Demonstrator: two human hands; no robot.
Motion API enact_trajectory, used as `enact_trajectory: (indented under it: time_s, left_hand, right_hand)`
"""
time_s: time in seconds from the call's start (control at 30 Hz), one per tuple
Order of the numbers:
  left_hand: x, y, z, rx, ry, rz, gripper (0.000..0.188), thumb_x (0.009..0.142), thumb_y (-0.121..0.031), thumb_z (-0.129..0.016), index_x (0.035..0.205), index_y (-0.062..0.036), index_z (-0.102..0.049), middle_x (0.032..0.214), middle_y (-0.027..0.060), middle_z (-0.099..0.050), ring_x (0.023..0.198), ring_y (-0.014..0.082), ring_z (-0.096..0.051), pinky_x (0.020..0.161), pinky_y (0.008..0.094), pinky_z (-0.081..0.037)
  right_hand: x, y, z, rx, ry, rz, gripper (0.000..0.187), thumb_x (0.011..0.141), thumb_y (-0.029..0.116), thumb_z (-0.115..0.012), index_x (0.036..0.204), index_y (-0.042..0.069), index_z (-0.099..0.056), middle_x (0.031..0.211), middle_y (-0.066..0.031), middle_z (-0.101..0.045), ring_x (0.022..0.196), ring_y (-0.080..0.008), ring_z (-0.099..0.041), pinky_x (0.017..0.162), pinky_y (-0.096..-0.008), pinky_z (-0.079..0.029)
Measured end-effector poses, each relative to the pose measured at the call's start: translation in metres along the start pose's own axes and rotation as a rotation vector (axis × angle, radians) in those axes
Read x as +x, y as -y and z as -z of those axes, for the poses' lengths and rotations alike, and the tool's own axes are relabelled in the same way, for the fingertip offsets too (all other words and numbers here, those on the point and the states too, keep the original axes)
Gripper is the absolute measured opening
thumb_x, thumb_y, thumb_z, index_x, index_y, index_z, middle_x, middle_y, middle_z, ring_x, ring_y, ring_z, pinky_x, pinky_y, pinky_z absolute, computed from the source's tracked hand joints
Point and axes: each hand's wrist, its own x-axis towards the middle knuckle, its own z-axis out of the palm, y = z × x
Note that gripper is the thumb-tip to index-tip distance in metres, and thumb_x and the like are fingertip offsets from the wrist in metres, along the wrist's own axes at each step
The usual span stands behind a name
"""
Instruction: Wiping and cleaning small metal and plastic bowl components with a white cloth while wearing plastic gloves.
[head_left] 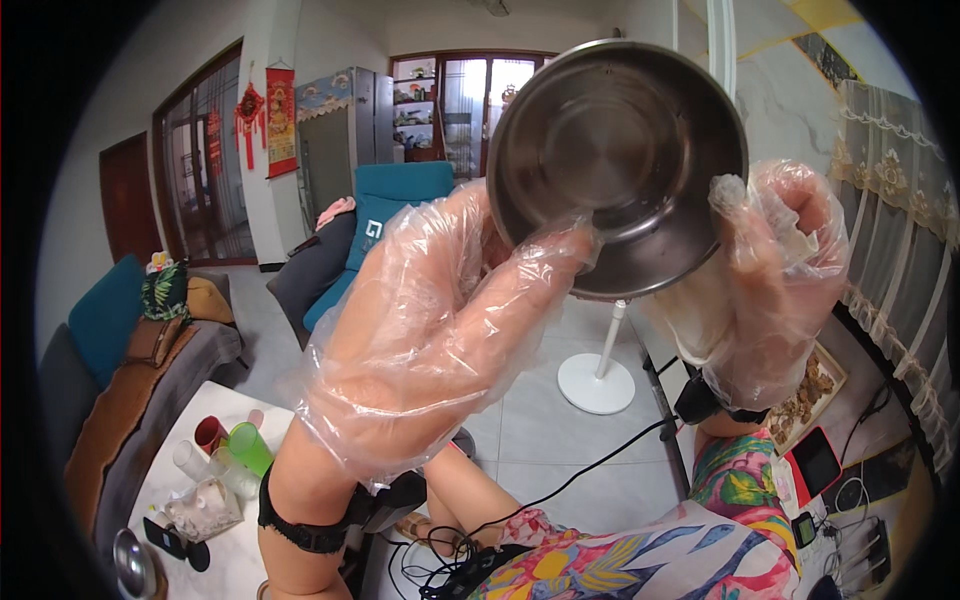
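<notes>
Both my hands wear clear, crinkled plastic gloves. A shiny steel bowl (610, 140) is raised in front of me, its hollow inside tilted toward me. My left hand (470, 290) grips its lower left edge, the thumb laid over the rim and the fingers hidden behind. Beside the right rim, my right hand (775, 250) has curled fingers, with its thumb against the bowl's edge. What looks like a pale cloth (688, 305) hangs from this right hand below the bowl; the glove partly blurs it.
At lower left, a marble-topped table (165, 455) bears a green cup (250, 448), a red cup (210, 434) and a tissue pack (203, 508). A white round stand base (596, 383) is on the floor ahead. Black cables (570, 470) cross near my lap. A tray of brown pieces (812, 390) lies right.
</notes>
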Motion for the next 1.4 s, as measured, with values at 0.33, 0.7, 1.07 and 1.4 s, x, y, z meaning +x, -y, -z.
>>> enact_trajectory:
  time_s: [0.33, 0.7, 1.07, 1.4]
  left_hand:
    - [-0.012, 0.002, 0.008, 0.153, -0.142, 0.093, 0.027, 0.089, -0.027, -0.058, 0.101, -0.0018, -0.059, 0.074, 0.0063, -0.062, 0.054, 0.0041, -0.05, 0.047, 0.0178, -0.037]
    - [-0.01, -0.002, 0.01, 0.162, -0.263, 0.128, 0.032, 0.089, -0.028, -0.058, 0.104, 0.0007, -0.059, 0.073, 0.011, -0.064, 0.052, 0.0067, -0.053, 0.046, 0.0181, -0.038]
    - [-0.001, 0.039, 0.019, 0.03, -0.193, 0.193, 0.035, 0.089, -0.03, -0.057, 0.104, 0.0024, -0.057, 0.075, 0.0117, -0.064, 0.053, 0.0078, -0.053, 0.049, 0.0182, -0.039]
    - [0.008, 0.051, 0.018, -0.009, -0.183, 0.236, 0.034, 0.09, -0.032, -0.056, 0.103, -0.0011, -0.057, 0.076, 0.0086, -0.064, 0.053, 0.006, -0.053, 0.047, 0.0175, -0.041]
  right_hand:
    - [0.003, -0.026, -0.014, 0.171, 0.173, -0.185, 0.014, 0.081, 0.01, -0.064, 0.089, 0.003, -0.055, 0.079, -0.0009, -0.057, 0.071, -0.0061, -0.053, 0.063, -0.019, -0.043]
    - [-0.001, -0.037, -0.022, 0.348, 0.166, -0.209, 0.02, 0.08, 0.01, -0.063, 0.096, 0.001, -0.053, 0.088, -0.0052, -0.059, 0.076, -0.0097, -0.056, 0.069, -0.0199, -0.045]
    - [-0.004, -0.055, -0.022, 0.293, 0.214, -0.254, 0.011, 0.086, 0.008, -0.061, 0.092, 0.002, -0.054, 0.08, 0.0007, -0.058, 0.07, -0.0029, -0.053, 0.06, -0.0177, -0.044]
    - [-0.004, -0.061, -0.024, 0.248, 0.18, -0.292, 0.01, 0.086, 0.008, -0.062, 0.09, 0.003, -0.055, 0.079, 0.0017, -0.058, 0.069, -0.0023, -0.053, 0.059, -0.017, -0.044]
